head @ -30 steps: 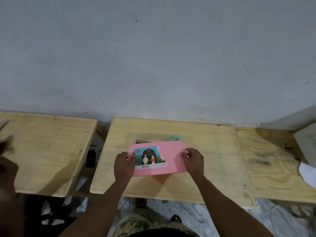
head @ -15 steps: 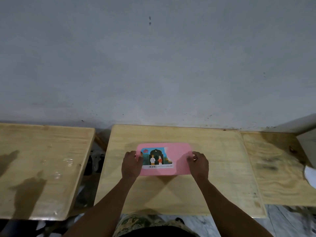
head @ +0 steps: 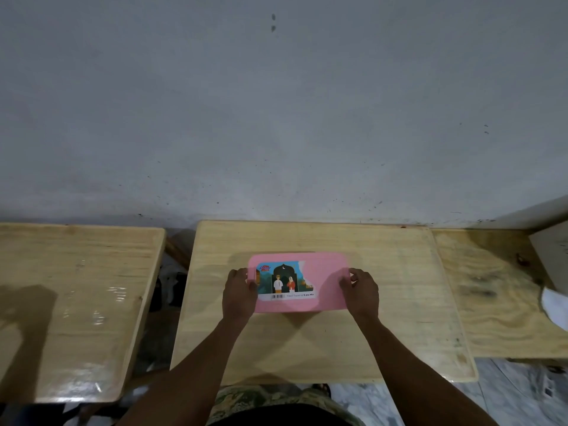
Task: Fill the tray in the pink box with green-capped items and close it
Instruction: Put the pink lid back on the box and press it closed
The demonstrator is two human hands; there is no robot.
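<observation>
Pink box (head: 322, 282) closed on table (head: 307, 348), left hand (head: 238, 295), right hand (head: 361, 295) gripping its ends

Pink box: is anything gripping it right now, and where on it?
Yes. The left hand grips the left short end of the pink box, the right hand the right short end, thumbs on top.

Plain bare indoor workroom, home or workshop unclear. Raw plywood middle bench (head: 384, 318), left bench (head: 76, 302) and right bench (head: 491, 302) stand in a row against scuffed grey plaster wall (head: 276, 118). Marbled floor (head: 507, 398) below.
</observation>
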